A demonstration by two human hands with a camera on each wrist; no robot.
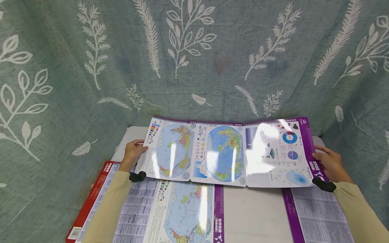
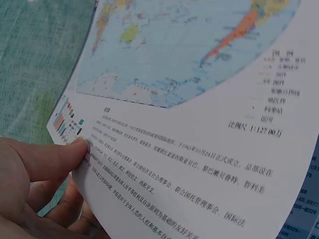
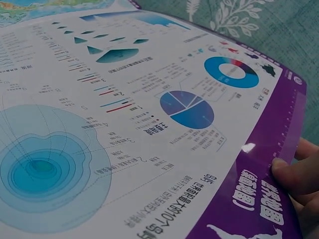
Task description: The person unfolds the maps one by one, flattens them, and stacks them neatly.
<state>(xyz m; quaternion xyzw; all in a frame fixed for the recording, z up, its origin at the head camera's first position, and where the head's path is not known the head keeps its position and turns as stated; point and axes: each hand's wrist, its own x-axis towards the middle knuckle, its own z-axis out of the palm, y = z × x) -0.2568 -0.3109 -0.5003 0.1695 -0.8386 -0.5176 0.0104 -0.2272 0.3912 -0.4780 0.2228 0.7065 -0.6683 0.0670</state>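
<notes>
While left hand [image 1: 133, 154] pinches map [image 1: 223, 153], right hand [image 1: 330, 162] grips purple border [image 1: 307, 136].

Held map sheet [image 1: 225, 153]: left edge in left fingers [image 1: 136, 142], right edge in right fingers [image 1: 328, 153]; curtain [image 1: 212, 87] behind. Before it, on tabletop [image 1: 255, 216], left to right: text sheet [image 1: 136, 199]; second map sheet [image 1: 188, 209], adjoining; far-right sheet [image 1: 316, 212], set apart, tabletop showing between the latter two.
</notes>
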